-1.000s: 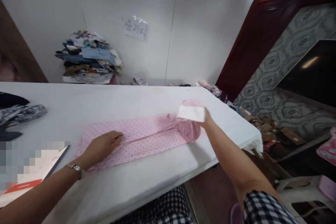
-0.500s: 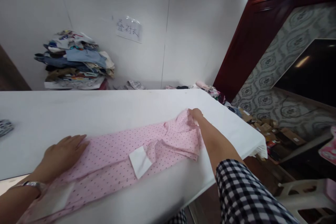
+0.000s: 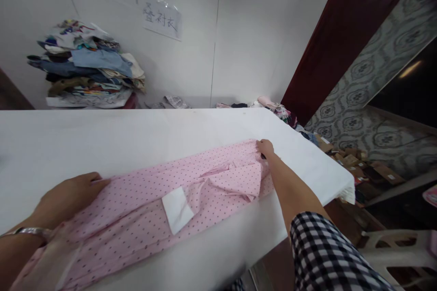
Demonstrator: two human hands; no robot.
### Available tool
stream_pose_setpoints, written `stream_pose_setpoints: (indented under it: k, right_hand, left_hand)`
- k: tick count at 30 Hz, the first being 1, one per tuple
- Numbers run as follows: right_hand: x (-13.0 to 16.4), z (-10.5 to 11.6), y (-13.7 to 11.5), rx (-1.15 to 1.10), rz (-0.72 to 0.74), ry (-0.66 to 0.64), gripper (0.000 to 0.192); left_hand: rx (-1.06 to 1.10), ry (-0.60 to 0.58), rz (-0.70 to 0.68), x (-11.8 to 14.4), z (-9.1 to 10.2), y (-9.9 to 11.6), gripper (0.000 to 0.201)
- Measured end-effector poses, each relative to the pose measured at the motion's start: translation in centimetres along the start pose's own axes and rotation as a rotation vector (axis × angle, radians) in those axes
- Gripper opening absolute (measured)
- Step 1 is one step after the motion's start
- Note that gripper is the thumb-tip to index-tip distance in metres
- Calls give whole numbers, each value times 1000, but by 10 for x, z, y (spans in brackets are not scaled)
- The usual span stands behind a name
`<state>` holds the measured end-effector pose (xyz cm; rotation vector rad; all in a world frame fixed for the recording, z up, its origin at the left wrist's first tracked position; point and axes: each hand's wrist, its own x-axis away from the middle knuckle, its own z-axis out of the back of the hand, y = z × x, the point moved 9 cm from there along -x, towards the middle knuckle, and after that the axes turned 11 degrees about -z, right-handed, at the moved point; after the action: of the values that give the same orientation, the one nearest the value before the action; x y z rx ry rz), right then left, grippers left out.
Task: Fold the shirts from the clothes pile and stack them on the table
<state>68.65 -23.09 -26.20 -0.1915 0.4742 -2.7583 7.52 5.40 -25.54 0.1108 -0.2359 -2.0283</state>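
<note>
A pink shirt [image 3: 136,209] with small dark dots lies stretched lengthwise along the near side of the white table [image 3: 153,136]. A white patch of cloth [image 3: 177,209], perhaps a cuff, shows on its middle. At the shirt's left part, my left hand [image 3: 73,195] is closed on the upper edge, a metal bracelet on its wrist. My right hand [image 3: 265,147] grips the far right corner of the shirt between closed fingers. Between the hands the upper edge runs fairly straight, while folds bunch on the right half.
Folded clothes [image 3: 92,68] form a tall pile behind the table at the left. More clothes [image 3: 273,105] lie beyond the far right corner. Cardboard boxes [image 3: 355,163] and a white plastic stool [image 3: 399,250] are on the right. A paper sign [image 3: 162,20] hangs on the wall.
My right hand has drawn the shirt's right corner outward, and the upper edge is straighter there. My left hand has gone from lying flat to gripping the edge. The view has shifted slightly.
</note>
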Motion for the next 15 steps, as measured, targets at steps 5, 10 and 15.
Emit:
stream_pose_setpoints:
  k: [5, 10, 15]
  right_hand:
    - [0, 5, -6, -16, 60, -12, 49]
    - [21, -1, -39, 43, 300, 44, 63]
    - [53, -41, -61, 258, 485, -144, 54]
  left_hand:
    - [-120, -7, -109, 8, 5, 16, 54]
    - [-197, 241, -306, 36, 9, 47, 63]
    - [-152, 1, -254, 42, -31, 42, 67]
